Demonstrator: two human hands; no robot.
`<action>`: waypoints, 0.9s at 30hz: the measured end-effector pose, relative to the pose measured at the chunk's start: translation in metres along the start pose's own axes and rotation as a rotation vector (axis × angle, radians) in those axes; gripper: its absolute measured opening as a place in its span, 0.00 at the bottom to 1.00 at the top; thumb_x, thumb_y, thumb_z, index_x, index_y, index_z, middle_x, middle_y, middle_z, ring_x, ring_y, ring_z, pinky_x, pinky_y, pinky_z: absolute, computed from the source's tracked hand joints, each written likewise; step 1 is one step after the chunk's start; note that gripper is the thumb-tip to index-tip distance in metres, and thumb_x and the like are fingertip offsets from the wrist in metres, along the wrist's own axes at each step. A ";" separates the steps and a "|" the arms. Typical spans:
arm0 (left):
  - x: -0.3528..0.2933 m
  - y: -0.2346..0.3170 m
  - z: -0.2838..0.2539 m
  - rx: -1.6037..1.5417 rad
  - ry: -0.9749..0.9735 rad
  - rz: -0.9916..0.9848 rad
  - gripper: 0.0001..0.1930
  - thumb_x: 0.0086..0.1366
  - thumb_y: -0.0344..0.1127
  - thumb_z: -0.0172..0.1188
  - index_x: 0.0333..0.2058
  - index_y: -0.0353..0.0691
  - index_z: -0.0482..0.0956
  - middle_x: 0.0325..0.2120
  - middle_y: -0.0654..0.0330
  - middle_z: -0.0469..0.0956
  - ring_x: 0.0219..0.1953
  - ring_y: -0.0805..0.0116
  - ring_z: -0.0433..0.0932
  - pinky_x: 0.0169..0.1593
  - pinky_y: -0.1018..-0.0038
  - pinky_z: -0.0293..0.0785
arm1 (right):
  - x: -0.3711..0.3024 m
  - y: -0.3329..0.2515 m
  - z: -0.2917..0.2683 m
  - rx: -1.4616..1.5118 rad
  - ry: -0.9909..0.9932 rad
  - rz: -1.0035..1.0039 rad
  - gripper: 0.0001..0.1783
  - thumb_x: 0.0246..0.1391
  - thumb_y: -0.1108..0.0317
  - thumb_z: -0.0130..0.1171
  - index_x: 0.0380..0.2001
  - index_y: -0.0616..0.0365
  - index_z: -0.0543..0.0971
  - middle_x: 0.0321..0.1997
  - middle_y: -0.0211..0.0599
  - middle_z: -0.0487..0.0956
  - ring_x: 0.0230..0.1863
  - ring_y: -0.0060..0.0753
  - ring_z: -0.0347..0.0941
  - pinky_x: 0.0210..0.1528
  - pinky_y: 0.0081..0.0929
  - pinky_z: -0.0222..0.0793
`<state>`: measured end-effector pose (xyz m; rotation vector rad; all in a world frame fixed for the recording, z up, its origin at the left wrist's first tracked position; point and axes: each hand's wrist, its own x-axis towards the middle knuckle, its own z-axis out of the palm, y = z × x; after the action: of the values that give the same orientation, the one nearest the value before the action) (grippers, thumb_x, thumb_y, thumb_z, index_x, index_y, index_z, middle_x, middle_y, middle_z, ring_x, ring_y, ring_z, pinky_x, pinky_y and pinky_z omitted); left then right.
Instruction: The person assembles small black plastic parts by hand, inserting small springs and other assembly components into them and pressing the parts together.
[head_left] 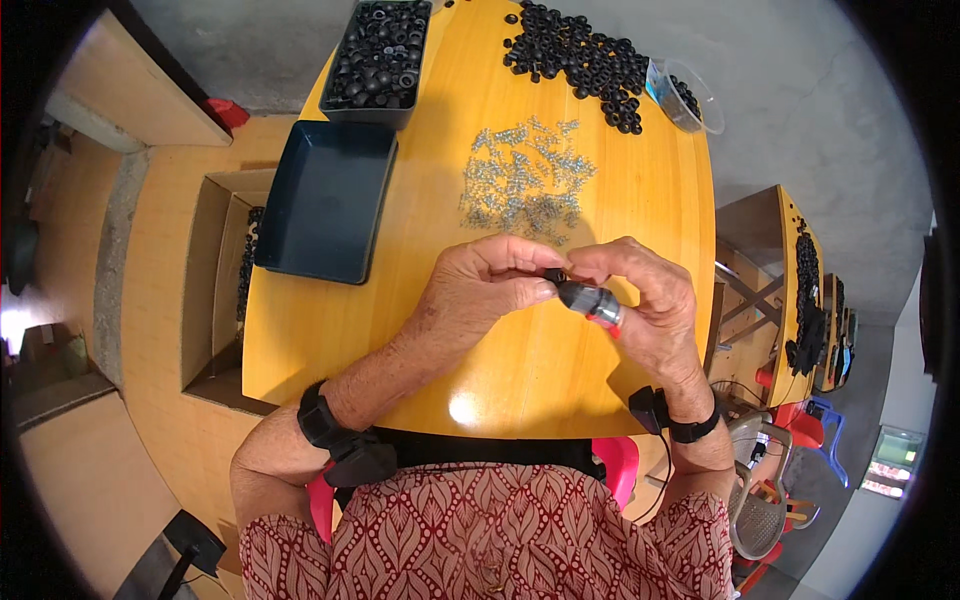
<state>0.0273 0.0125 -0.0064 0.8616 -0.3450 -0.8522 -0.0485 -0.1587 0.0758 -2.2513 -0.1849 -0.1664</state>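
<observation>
Over the near half of the yellow table, my left hand (475,280) pinches a small black part (556,274) between thumb and fingertips. My right hand (650,300) is wrapped around a small black and red power screwdriver (590,299). Its dark nose points left and meets or nearly meets the black part; the contact itself is too small to make out. Just beyond both hands lies a spread of small silver screws (530,175).
Black round parts (580,60) are heaped at the far right, beside a clear plastic tub (690,97) lying tilted. A filled grey bin (375,60) and a dark empty tray (325,200) line the left edge. Left of the table stands a cardboard box (205,290).
</observation>
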 end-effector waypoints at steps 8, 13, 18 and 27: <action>0.001 0.003 0.000 -0.098 0.053 -0.106 0.13 0.58 0.24 0.62 0.43 0.34 0.77 0.38 0.61 0.79 0.41 0.75 0.76 0.49 0.77 0.72 | -0.009 0.005 0.004 -0.201 0.101 -0.154 0.15 0.40 0.76 0.64 0.37 0.62 0.80 0.35 0.40 0.78 0.33 0.38 0.75 0.37 0.30 0.72; 0.001 -0.002 -0.003 -0.023 0.060 -0.071 0.13 0.57 0.23 0.63 0.42 0.35 0.78 0.38 0.62 0.79 0.41 0.75 0.76 0.49 0.77 0.71 | -0.006 0.005 0.004 -0.466 0.052 -0.361 0.20 0.33 0.73 0.62 0.37 0.63 0.79 0.37 0.40 0.77 0.35 0.41 0.74 0.38 0.34 0.69; 0.000 -0.003 -0.004 -0.023 0.071 -0.050 0.12 0.57 0.23 0.62 0.41 0.35 0.77 0.38 0.62 0.79 0.42 0.74 0.76 0.50 0.77 0.71 | 0.013 0.001 -0.011 -0.464 -0.026 -0.356 0.18 0.35 0.72 0.61 0.37 0.60 0.78 0.35 0.39 0.76 0.36 0.42 0.74 0.37 0.37 0.69; 0.001 0.006 -0.004 -0.125 0.148 -0.080 0.11 0.58 0.21 0.61 0.41 0.33 0.77 0.38 0.59 0.78 0.43 0.69 0.77 0.50 0.72 0.74 | 0.218 0.073 -0.053 -0.603 0.099 -0.235 0.15 0.47 0.72 0.56 0.40 0.63 0.79 0.34 0.50 0.78 0.35 0.54 0.75 0.38 0.42 0.71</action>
<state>0.0331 0.0165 -0.0042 0.8210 -0.1273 -0.8690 0.1765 -0.2290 0.0936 -2.8048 -0.3877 -0.5158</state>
